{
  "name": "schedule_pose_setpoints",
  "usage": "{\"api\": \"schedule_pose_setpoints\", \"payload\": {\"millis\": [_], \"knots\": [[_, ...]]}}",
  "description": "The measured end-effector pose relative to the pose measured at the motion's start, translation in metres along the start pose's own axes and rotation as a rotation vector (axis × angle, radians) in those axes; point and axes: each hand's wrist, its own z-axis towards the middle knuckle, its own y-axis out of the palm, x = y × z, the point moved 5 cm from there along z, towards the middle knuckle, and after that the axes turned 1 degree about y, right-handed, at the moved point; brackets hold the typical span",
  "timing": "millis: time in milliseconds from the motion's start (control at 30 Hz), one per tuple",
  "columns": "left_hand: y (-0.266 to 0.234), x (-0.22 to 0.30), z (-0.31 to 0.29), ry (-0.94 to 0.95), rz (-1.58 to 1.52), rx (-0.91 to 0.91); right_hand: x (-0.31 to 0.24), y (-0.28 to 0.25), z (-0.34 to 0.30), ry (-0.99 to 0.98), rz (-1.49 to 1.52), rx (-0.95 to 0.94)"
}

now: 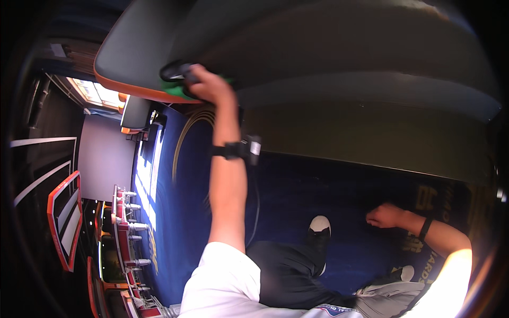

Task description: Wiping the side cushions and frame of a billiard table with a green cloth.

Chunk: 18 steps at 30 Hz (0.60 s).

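My left hand (211,87) reaches far up and is closed on a dark handheld tool (180,71) with a rounded black head. I cannot make out its exact kind, as it is partly blurred and covered by my fingers. Something green (177,91), perhaps cloth, shows just under the tool. Both lie against the orange-edged corner of a large dark grey padded piece of furniture (286,50). My right hand (384,216) hangs low at the right, away from the furniture, its fingers curled in with nothing visible in them.
Blue carpet (286,196) with gold patterns spreads below, under my shoe (319,225). A thin cable (257,206) hangs from the device (252,150) strapped on my left wrist. Red-and-silver furniture (124,228) lines the left side, near an orange-framed panel (64,220).
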Motion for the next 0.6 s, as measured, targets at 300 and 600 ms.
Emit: {"api": "schedule_pose_setpoints", "payload": {"millis": [300, 600], "knots": [[0.014, -0.015, -0.078, 0.450, 0.491, -0.602, -0.008, 0.002, 0.029, -0.020, -0.034, -0.108], [-0.057, -0.100, 0.027, -0.516, -0.494, 0.062, 0.001, 0.015, 0.012, -0.015, -0.031, -0.147]]}}
